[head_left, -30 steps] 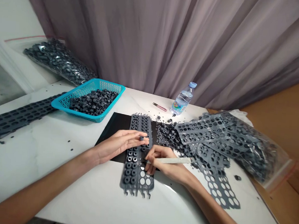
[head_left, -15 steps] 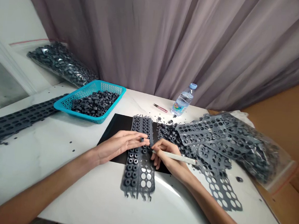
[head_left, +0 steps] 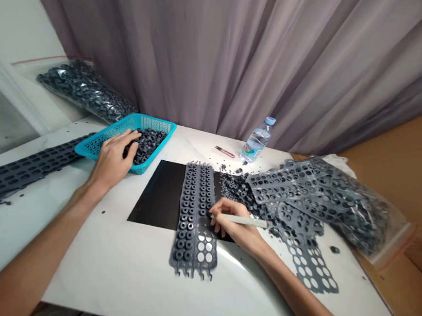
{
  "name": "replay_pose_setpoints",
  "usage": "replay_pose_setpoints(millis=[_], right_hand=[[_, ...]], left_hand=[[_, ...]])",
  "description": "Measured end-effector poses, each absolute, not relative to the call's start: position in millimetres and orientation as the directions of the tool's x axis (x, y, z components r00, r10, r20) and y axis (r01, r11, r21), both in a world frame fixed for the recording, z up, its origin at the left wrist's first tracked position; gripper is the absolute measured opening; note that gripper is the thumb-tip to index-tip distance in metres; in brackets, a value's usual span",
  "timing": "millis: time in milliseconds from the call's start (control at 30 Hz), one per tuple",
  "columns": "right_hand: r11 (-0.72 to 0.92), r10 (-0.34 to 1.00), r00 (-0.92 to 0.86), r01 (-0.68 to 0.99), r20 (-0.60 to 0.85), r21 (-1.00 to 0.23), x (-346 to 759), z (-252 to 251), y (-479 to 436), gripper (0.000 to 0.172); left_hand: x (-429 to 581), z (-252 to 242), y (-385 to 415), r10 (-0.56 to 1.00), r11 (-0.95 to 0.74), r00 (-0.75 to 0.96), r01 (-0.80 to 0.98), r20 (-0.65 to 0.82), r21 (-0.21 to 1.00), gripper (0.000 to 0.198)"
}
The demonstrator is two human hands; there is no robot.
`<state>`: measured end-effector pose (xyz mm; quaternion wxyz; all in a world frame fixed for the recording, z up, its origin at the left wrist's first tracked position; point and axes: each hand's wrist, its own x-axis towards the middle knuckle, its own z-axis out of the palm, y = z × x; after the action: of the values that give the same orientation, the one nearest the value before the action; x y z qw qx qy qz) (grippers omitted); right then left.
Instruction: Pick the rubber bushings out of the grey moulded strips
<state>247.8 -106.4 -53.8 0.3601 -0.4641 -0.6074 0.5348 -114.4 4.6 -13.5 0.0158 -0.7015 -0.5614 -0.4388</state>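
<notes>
My left hand [head_left: 116, 156] lies over the blue basket [head_left: 142, 169], palm down, fingers stretched and thumb apart. Beneath its fingers are small black rubber rings [head_left: 147, 143]; the fingertips partly hide the contact. My right hand [head_left: 233, 220] is closed round a white pen-like tool [head_left: 244, 221], its tip at the right edge of the dark moulded rubber sheet [head_left: 196, 215]. Rings fill the sheet's left columns and the upper part of its right columns. Lower right, several round holes show the white table. A black mat [head_left: 156, 197] lies underneath.
Loose black pieces [head_left: 236, 187] are piled right of the sheet, against punched sheets and a clear bag [head_left: 366, 224]. A water bottle [head_left: 258, 141] and small pink snips [head_left: 225, 152] stand behind. At left are a long perforated strip [head_left: 31, 166] and a full bag [head_left: 88, 90].
My left hand has moved from above the sheet, where a ring was at its fingers, left to the basket. My right hand stays beside the sheet with the tool, slightly lower.
</notes>
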Motion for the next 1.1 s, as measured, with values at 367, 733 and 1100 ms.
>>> replay_pose_setpoints(millis=[367,733,1100], right_hand=[[0.005,0.946,-0.321,0.180,-0.053,-0.984,247.3,-53.9,-106.0,0.006],[0.170,0.945,-0.322,0.340,0.055,-0.925,244.8,-49.6,-111.0,0.007],[-0.005,0.982,-0.189,0.117,-0.027,-0.993,244.9,-51.9,-105.5,0.008]], left_hand=[[8.4,-22.2,-76.8,0.687,-0.709,0.652,0.503,0.321,0.494,0.015],[23.8,-34.6,-83.6,0.757,-0.619,0.551,0.434,0.350,0.655,0.017],[-18.7,-25.8,-48.0,0.934,0.182,0.345,-0.245,-0.090,0.952,0.018]])
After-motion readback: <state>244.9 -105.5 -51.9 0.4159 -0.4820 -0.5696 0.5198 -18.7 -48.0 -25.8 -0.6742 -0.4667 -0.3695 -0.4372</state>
